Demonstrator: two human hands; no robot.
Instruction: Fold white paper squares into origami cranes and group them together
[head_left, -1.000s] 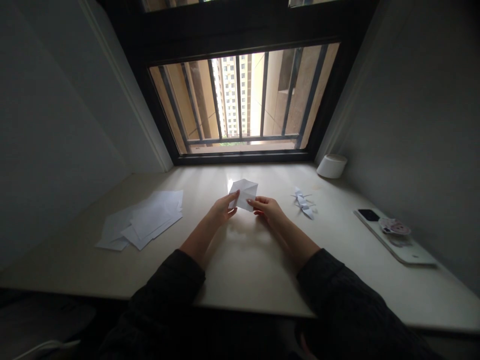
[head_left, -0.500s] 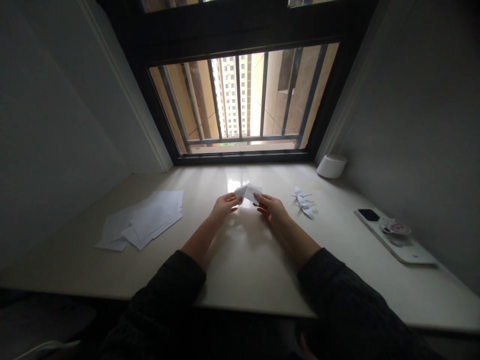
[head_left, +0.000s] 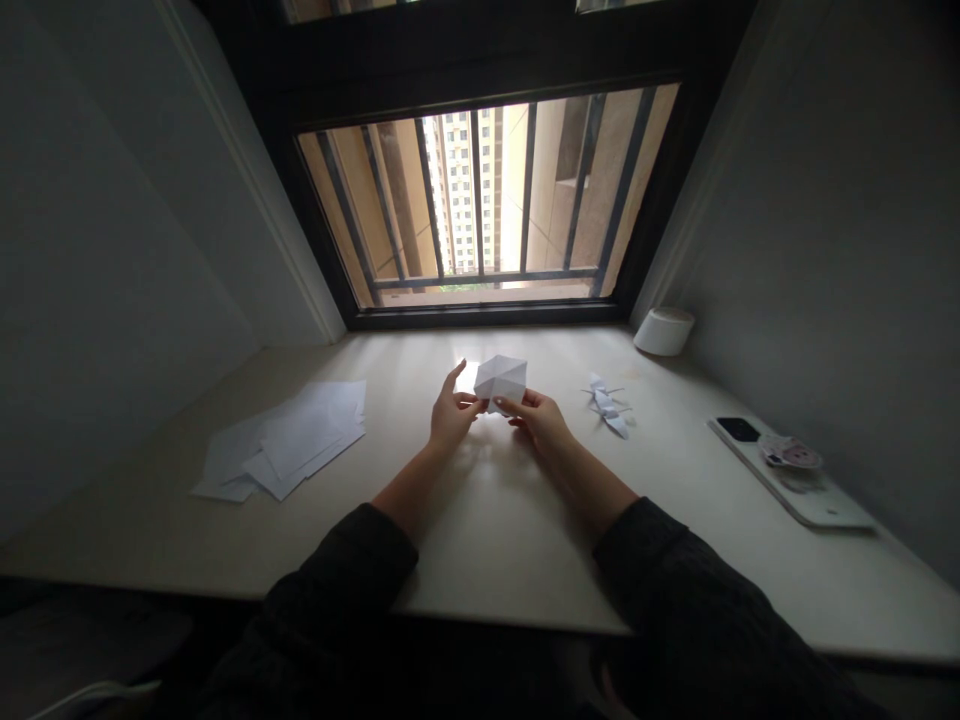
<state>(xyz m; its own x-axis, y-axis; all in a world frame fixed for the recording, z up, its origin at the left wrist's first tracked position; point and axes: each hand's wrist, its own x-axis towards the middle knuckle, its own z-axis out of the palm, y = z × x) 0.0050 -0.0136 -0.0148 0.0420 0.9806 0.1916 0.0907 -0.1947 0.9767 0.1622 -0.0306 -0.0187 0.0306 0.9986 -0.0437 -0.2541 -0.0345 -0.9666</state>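
A creased white sheet of paper is held up above the sill, partly opened, with fold lines meeting near its middle. My right hand pinches its lower right edge, thumb on the near face. At the lower left corner, my left hand grips the paper between fingers low down, while one finger points up, away from it. The sheet's far side is hidden. To the right of my hands, small folded paper cranes lie close together in a row.
A spread pile of white paper sheets lies on the left of the pale sill. On the right are a phone with a round cartoon grip and a white cylindrical object by the wall. A barred window stands behind.
The paper has turned from a peaked, folded shape to a more spread face toward me. A finger of my left hand has lifted off, and my right hand has shifted slightly lower.
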